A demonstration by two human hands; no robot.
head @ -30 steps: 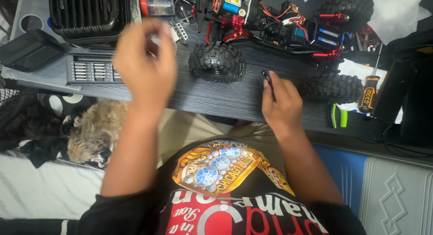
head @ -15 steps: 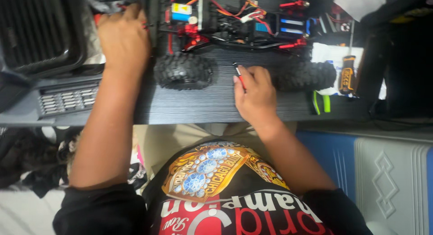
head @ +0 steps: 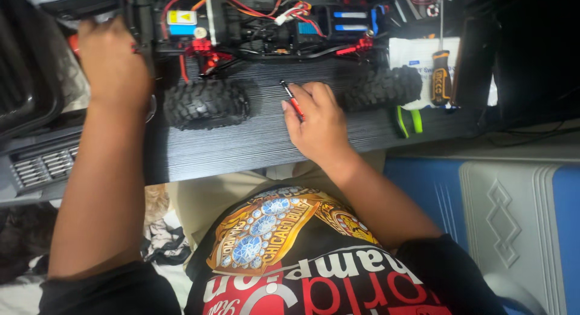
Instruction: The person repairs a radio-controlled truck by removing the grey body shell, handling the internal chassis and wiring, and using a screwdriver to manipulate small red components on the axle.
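The right hand (head: 317, 118) is closed around a small red screwdriver (head: 292, 99) and rests on the dark surface (head: 254, 147), just in front of the toy truck (head: 272, 37). The left hand (head: 112, 64) is up at the truck's end, by a knobby tyre (head: 206, 102); I cannot tell if it grips anything there. The thin tool could slip and poke the red wires (head: 241, 7), which lie bare on top. The truck could roll on its tyres if pushed. Its far side is cut off, and the left fingers are hidden.
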